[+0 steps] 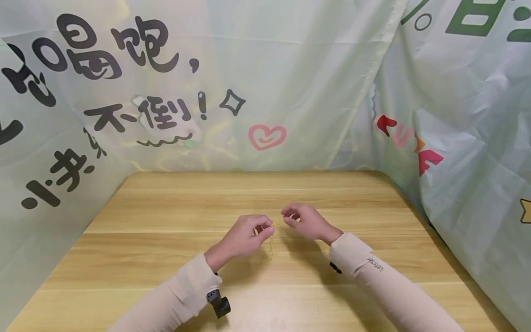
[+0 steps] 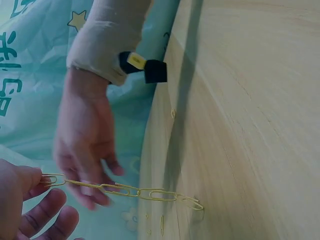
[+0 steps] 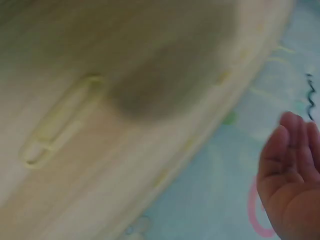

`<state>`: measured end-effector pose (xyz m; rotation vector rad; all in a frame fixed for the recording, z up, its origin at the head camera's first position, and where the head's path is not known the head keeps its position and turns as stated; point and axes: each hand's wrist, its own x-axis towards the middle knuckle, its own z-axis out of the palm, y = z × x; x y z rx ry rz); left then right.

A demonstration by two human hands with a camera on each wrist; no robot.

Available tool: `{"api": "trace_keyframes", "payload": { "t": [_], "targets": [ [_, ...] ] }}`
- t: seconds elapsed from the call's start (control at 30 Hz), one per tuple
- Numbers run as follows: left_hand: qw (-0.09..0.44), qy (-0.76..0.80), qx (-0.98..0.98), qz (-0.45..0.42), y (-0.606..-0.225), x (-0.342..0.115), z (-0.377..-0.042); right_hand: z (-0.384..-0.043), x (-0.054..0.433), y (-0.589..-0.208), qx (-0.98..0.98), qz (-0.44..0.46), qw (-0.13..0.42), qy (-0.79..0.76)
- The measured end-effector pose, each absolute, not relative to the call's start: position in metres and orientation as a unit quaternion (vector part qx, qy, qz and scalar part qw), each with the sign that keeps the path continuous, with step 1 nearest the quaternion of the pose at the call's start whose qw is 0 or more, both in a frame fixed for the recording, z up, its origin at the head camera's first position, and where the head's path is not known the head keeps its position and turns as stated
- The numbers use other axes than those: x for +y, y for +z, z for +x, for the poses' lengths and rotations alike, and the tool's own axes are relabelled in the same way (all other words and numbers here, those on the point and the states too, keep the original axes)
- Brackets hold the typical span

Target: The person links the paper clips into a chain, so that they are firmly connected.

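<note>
A short chain of linked yellow paper clips (image 2: 120,189) dangles from my left hand (image 1: 249,235), whose thumb and fingertips pinch its upper end. In the left wrist view the chain's far end hangs close to the tabletop; whether it touches cannot be told. Just right of the chain, and apart from it, is my right hand (image 1: 308,222), raised over the table. Its fingers are loosely bent with nothing seen between them. A single yellow paper clip (image 3: 62,120) lies on the wood, large in the right wrist view.
More loose clips, blurred in the right wrist view, lie towards the table's edge, one being a small yellow clip (image 3: 223,76). Under both hands is the wooden table (image 1: 166,198). Printed cloth (image 1: 311,92) hangs behind it and along both sides.
</note>
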<state>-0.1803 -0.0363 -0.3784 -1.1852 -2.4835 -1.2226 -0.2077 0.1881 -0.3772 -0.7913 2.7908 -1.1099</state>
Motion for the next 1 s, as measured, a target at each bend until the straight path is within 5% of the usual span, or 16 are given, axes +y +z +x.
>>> {"api": "trace_keyframes", "payload": {
  "t": [0.47,1.0],
  "targets": [
    [0.055,-0.409,-0.821,-0.393,-0.379,-0.037,-0.179,-0.207,0.177,-0.392,0.92,-0.303,0.133,-0.211],
    [0.044,-0.412,-0.819,-0.396,-0.379,-0.035,-0.179,-0.205,0.198,-0.399,0.938,-0.288,0.066,-0.182]
  ]
}}
